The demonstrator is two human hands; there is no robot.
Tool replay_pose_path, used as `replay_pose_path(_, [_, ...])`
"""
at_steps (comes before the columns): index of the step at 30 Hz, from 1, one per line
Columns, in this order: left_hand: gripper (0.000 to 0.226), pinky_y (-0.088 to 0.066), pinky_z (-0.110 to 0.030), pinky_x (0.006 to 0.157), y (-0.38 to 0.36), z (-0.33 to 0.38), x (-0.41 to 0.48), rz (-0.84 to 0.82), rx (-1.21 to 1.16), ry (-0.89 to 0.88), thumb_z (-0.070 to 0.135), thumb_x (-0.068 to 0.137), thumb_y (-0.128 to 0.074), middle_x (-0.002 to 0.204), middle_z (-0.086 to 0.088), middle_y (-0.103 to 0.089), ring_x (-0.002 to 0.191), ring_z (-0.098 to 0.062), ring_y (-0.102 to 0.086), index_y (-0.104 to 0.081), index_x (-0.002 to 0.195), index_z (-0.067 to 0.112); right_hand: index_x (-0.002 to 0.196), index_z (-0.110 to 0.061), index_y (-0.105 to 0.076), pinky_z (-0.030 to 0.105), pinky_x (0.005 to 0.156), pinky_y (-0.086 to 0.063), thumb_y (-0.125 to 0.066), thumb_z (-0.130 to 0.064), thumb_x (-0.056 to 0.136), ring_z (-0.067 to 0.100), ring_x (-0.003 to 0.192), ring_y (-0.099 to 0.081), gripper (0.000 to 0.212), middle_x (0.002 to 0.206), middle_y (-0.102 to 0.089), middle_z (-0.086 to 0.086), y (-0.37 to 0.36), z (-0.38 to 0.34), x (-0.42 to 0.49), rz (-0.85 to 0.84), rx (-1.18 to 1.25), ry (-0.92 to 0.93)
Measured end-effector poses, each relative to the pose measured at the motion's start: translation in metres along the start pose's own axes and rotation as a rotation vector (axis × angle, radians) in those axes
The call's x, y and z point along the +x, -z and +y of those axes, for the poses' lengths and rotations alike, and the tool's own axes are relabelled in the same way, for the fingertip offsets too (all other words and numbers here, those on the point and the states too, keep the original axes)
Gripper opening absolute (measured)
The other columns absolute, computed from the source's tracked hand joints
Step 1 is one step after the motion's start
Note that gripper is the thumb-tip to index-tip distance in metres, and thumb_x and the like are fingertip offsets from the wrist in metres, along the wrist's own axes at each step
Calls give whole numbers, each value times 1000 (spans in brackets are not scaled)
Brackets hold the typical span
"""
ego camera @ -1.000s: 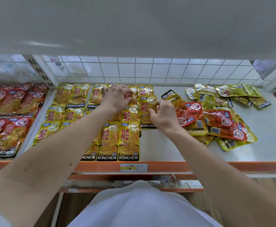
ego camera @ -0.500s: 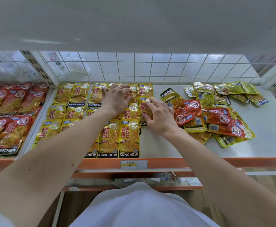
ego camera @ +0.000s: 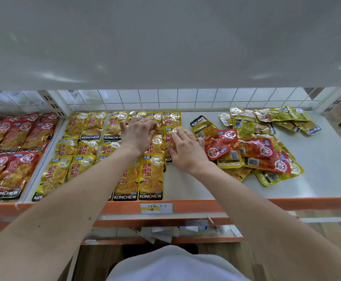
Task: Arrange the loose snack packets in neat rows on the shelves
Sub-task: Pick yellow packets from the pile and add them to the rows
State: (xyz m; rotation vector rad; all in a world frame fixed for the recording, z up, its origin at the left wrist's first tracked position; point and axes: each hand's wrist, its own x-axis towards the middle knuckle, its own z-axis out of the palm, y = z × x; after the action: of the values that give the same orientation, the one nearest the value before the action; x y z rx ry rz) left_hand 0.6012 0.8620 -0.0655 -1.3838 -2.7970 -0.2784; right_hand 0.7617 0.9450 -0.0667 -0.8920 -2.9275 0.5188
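Observation:
Yellow snack packets [ego camera: 78,142] lie in rows on the white shelf [ego camera: 327,169], left of centre. My left hand [ego camera: 138,131], a ring on one finger, rests with spread fingers on packets in the back rows. My right hand [ego camera: 185,148] lies flat with straight fingers on a yellow packet [ego camera: 168,138] at the right end of the rows, pressing it down. To the right lies a loose heap of red packets [ego camera: 254,149] and yellow-green packets [ego camera: 277,115], some face down.
Red packets [ego camera: 9,142] in rows fill the neighbouring bay at the left, past a white upright [ego camera: 54,104]. A wire grid [ego camera: 185,97] backs the shelf. The orange front rail [ego camera: 246,204] carries a price label [ego camera: 156,207]. An upper shelf [ego camera: 165,41] overhangs.
My right hand has flattened onto the yellow packet at the row's right end, which now sits closer against the rows. My left hand has stayed on the back rows.

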Motion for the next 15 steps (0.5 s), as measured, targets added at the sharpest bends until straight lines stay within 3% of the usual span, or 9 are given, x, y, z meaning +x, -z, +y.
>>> replay_pose_path(7, [36, -23, -48, 107, 10, 9, -36, 164, -172, 44, 29, 98, -56, 150, 8, -50, 140, -17, -40, -60, 133, 27, 152, -26, -31, 50, 116, -14, -51, -39, 99, 20, 152, -9, 58, 165, -16, -1, 14, 9, -20, 155, 132, 73])
replay_pose_path(15, [47, -23, -47, 107, 19, 20, -88, 181, -149, 67, 42, 96, -47, 157, 8, -39, 145, -16, -31, -54, 139, 25, 151, -24, -36, 52, 114, -12, -51, -39, 98, 21, 152, -4, 57, 165, -16, -1, 17, 16, -38, 191, 158, 97])
